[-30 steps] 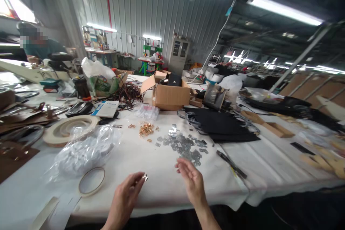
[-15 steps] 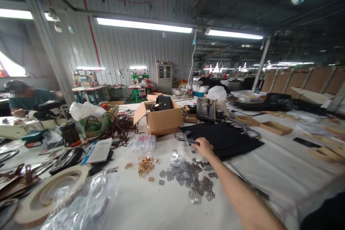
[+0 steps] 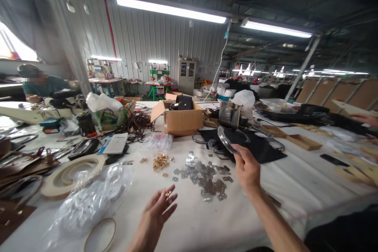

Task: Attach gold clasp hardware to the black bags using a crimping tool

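Flanking the metal plates, left hand pinches gold fitting, right hand grips curved handle: seemingly gathering; next wants steady grip.

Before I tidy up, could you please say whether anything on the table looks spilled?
The metal plates lie scattered and overlapping on the table, some apart from the pile. The gold pieces nearby form a loose heap, with a few apart. Loose like this, both look spilled, though perhaps deliberately.

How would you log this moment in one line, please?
Left hand: small golden piece; right hand: curved dark handle; nearby: metal plates
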The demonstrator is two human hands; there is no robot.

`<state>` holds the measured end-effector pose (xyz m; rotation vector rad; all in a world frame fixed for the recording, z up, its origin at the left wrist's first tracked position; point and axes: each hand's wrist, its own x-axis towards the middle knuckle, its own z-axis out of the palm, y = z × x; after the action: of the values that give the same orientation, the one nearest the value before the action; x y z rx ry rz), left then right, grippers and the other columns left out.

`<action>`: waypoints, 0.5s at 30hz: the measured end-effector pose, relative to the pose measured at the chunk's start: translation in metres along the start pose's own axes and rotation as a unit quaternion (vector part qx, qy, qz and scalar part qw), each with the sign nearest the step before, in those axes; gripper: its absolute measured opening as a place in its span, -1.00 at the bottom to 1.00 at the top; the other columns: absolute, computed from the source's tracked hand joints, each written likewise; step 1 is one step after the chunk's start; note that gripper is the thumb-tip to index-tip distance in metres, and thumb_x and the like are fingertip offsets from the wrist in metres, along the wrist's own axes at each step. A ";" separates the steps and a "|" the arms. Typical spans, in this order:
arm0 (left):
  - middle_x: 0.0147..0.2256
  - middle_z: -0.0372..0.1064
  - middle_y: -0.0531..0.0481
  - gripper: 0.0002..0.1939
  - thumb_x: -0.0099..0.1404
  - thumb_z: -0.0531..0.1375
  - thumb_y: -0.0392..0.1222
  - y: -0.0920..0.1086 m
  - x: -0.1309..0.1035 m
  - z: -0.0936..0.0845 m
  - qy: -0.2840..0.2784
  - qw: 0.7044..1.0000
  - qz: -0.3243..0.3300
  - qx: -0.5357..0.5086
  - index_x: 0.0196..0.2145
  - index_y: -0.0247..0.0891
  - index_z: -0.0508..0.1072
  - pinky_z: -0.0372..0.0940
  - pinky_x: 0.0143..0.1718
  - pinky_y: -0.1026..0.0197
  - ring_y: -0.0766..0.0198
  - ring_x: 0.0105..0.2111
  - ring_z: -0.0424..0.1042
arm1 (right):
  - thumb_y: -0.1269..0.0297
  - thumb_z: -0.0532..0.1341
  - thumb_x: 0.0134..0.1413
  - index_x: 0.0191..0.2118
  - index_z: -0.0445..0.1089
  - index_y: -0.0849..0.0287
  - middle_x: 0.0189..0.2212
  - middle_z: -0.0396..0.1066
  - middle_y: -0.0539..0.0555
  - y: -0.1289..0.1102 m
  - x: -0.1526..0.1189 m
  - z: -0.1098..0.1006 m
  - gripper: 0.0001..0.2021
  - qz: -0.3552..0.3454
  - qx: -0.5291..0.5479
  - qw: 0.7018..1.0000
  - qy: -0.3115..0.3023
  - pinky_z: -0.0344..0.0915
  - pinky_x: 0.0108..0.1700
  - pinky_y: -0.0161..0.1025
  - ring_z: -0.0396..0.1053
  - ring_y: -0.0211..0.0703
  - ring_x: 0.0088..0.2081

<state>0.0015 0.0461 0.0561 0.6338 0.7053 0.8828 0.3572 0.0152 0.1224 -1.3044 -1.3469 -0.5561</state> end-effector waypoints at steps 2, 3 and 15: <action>0.24 0.41 -0.21 -0.69 0.22 0.45 -0.04 0.013 0.012 0.022 -0.069 0.994 -0.037 -0.077 -0.20 -0.23 0.51 0.33 0.24 -0.18 -0.13 0.19 0.46 | 0.39 0.16 0.35 0.13 0.48 -0.01 0.01 0.55 0.13 -0.037 -0.033 -0.014 -0.67 -0.047 0.048 0.997 -0.036 0.45 0.18 0.08 0.52 0.07 0.08; 0.21 0.43 -0.20 -0.71 0.23 0.45 -0.05 0.020 0.018 0.032 -0.103 0.989 -0.055 -0.094 -0.21 -0.23 0.50 0.34 0.22 -0.24 -0.16 0.17 0.47 | 0.44 0.15 0.34 0.17 0.46 -0.03 0.01 0.55 0.12 -0.054 -0.051 -0.020 -0.62 -0.064 0.072 0.994 -0.057 0.45 0.20 0.13 0.51 0.08 0.10; -0.28 0.41 0.04 -0.65 0.25 0.43 0.03 0.032 0.012 0.070 -0.163 0.969 -0.097 0.159 -0.22 -0.24 0.44 0.51 -0.21 0.05 0.29 -0.33 0.46 | 0.50 0.16 0.33 0.17 0.45 -0.03 -0.13 0.58 0.04 -0.122 -0.143 -0.060 -0.60 -0.137 0.114 0.910 -0.375 0.34 0.33 0.12 0.53 -0.09 0.01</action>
<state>0.0459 0.0578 0.1196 0.9544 0.6011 0.4708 0.2367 -0.1247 0.0522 -1.1779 -2.1814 -0.0487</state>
